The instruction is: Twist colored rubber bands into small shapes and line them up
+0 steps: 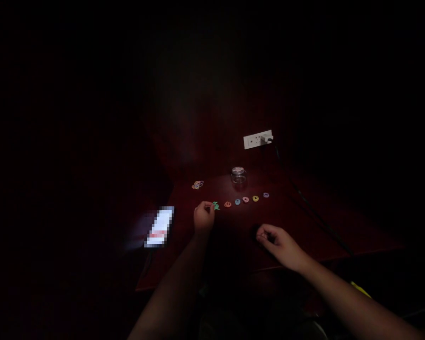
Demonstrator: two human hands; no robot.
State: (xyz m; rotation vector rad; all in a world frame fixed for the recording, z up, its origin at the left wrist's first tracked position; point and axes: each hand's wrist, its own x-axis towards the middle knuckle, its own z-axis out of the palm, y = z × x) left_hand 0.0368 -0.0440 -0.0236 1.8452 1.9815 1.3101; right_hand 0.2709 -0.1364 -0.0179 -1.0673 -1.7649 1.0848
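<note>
A row of small coloured rings, which look like elastic hair ties, runs across the dark red table. At its left end lie green hair ties (pixel 216 206), with the pinched fingertips of my left hand (pixel 204 217) on them. To their right come orange hair ties (pixel 227 204), blue ones (pixel 237 202), pink ones (pixel 245 200), yellow ones (pixel 255 199) and purple ones (pixel 266 195). My right hand (pixel 279 243) is nearer the front edge, below the row. Its fingers are curled toward the thumb; whether anything small is between them is hidden.
A clear lidded jar (pixel 238 177) stands behind the row. Mixed hair ties (pixel 197 185) lie in a heap at the back left. A lit phone (pixel 160 227) is at the left edge. A wall socket (pixel 258 140) holds a plug, and a dark cable (pixel 313 210) crosses the right side.
</note>
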